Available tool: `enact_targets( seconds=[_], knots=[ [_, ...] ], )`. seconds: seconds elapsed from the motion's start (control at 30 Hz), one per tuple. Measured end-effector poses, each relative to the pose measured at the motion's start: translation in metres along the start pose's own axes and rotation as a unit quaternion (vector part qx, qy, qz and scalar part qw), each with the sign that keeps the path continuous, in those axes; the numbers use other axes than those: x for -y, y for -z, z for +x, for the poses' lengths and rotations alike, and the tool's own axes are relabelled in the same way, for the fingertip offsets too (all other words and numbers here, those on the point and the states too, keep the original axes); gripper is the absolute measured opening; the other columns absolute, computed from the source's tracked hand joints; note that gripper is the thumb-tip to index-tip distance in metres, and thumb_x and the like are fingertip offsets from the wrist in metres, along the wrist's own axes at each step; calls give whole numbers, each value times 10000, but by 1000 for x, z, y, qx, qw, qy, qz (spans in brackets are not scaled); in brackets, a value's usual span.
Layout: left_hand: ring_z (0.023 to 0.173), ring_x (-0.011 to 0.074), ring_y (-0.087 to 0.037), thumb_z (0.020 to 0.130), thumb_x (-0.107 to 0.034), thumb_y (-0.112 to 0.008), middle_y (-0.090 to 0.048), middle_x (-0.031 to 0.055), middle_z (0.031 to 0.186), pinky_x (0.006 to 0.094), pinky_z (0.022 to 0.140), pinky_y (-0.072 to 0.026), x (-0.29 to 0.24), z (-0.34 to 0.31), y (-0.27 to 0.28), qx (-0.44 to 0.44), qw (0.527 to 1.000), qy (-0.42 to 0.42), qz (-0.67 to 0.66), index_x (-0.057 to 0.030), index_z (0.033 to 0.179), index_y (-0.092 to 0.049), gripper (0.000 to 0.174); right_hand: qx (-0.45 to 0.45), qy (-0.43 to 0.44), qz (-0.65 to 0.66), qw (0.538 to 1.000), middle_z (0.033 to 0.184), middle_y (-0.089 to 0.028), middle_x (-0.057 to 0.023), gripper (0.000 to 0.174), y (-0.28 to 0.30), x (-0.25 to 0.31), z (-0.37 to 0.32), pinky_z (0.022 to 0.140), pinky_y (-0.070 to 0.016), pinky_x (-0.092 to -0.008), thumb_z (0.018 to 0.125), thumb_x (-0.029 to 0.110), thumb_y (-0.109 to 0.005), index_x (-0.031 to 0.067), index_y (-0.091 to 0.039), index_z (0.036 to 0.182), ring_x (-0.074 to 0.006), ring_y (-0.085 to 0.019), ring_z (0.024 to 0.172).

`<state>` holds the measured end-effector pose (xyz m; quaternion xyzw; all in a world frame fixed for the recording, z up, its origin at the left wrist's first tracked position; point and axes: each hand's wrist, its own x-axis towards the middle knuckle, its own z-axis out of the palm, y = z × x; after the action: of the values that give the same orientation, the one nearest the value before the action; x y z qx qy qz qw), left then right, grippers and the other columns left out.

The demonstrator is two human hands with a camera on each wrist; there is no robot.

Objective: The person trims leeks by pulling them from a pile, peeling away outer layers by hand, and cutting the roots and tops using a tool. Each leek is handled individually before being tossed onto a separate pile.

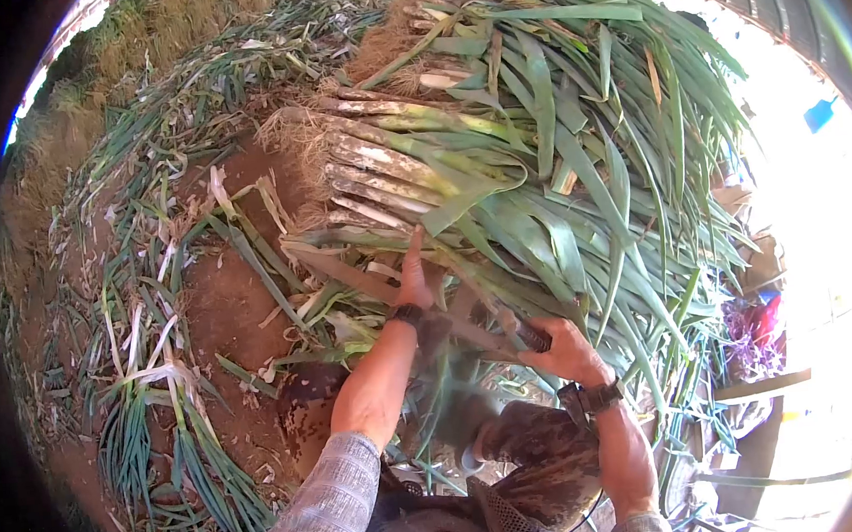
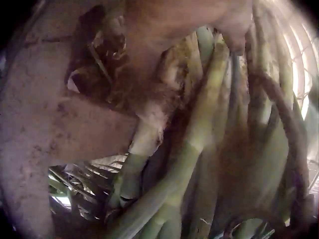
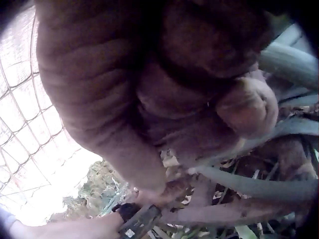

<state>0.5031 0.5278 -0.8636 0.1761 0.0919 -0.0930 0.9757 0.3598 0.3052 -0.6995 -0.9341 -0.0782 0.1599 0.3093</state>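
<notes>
My left hand (image 1: 414, 284) reaches to the near edge of a big heap of leeks (image 1: 380, 157), one finger stretched straight against the stalks. In the left wrist view, the left hand (image 2: 184, 22) spreads over a leek (image 2: 197, 132), its digits close to the pale root ends. My right hand (image 1: 566, 352) curls round a dark ridged handle (image 1: 532, 336), whose far part lies among the leaves. Bent fingers (image 3: 244, 107) fill the right wrist view and hide most of the grip.
A brown bar (image 1: 348, 273) runs slantwise below the heap. To the left, a loose bunch of leeks (image 1: 170, 379) lies on brown soil (image 1: 224, 312) amid trimmings. Purple strands (image 1: 748, 339) lie at the right, and a curved rusty rod (image 2: 284, 114) shows near the stalks.
</notes>
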Motion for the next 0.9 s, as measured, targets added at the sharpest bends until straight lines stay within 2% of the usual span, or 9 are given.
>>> enact_targets(
  seconds=[0.2, 0.27, 0.33, 0.4, 0.47, 0.57, 0.7, 0.77, 0.9],
  knots=[
    [1155, 209, -551, 909, -403, -681, -577, 73, 1312, 391, 1016, -425, -28, -32, -12, -9, 999, 34, 36, -122, 1344, -546, 535, -27, 18, 53, 998, 958, -697, -128, 546, 9, 7, -5, 835, -517, -328, 732, 198, -812, -39, -636, 1191, -176, -641, 867],
    [1176, 211, -539, 921, -362, -659, -561, 77, 1331, 386, 1054, -405, -48, -42, -8, 30, 975, -63, 210, -128, 1339, -554, 490, -8, 10, 101, 995, 995, -697, -143, 575, 11, 4, -9, 859, -514, -320, 730, 182, -817, -47, -620, 1219, -177, -648, 914],
    [1169, 226, -566, 874, -426, -680, -581, 87, 1275, 393, 1035, -451, -87, -72, -38, -58, 965, -53, 251, -127, 1276, -592, 509, -21, 28, 120, 992, 1028, -702, -151, 587, 13, 6, -17, 862, -513, -323, 730, 187, -818, -39, -614, 1233, -195, -657, 921],
    [971, 227, -660, 847, -509, -697, -629, 134, 1155, 369, 761, -578, -123, -87, -59, -78, 954, -22, 289, -49, 1197, -611, 584, -15, 81, 84, 993, 1065, -707, -156, 577, 13, 5, -25, 872, -517, -333, 735, 192, -813, -34, -618, 1229, -227, -671, 938],
    [1125, 266, -603, 842, -591, -677, -574, 158, 1274, 419, 904, -531, -146, -92, -64, -171, 883, -9, 437, 5, 1285, -544, 754, -10, 84, 77, 993, 1049, -711, -161, 567, 11, 8, -29, 863, -522, -346, 731, 209, -813, -8, -630, 1221, -253, -685, 927],
    [1425, 329, -281, 834, -672, -645, -297, 195, 1552, 480, 1151, -240, -157, -80, -14, -242, 816, 26, 524, 30, 1500, -277, 1035, -7, 90, 14, 996, 980, -704, -198, 544, 5, 18, -24, 829, -537, -370, 698, 212, -802, 35, -653, 1190, -311, -696, 899],
    [1415, 314, -308, 866, -583, -655, -309, 188, 1552, 465, 1133, -265, -148, -97, 7, -213, 853, 3, 477, 25, 1501, -292, 951, -21, 176, -34, 983, 901, -693, -198, 438, -13, 26, -25, 767, -544, -420, 717, 195, -748, 52, -670, 1124, -369, -675, 847],
    [1469, 322, -198, 919, -519, -620, -143, 166, 1619, 528, 1162, -231, -148, -104, 14, -254, 814, 18, 523, -42, 1564, -130, 940, -3, 166, -64, 984, 889, -693, -194, 425, -19, 33, -27, 764, -543, -425, 717, 193, -745, 56, -672, 1113, -371, -674, 844],
    [1403, 315, -314, 902, -476, -673, -283, 180, 1566, 517, 1144, -264, -163, -105, 26, -207, 823, -41, 528, 2, 1512, -279, 870, -10, 161, -108, 981, 868, -692, -191, 406, -33, 32, -25, 753, -539, -439, 717, 190, -743, 57, -671, 1093, -378, -670, 832]
  ],
)
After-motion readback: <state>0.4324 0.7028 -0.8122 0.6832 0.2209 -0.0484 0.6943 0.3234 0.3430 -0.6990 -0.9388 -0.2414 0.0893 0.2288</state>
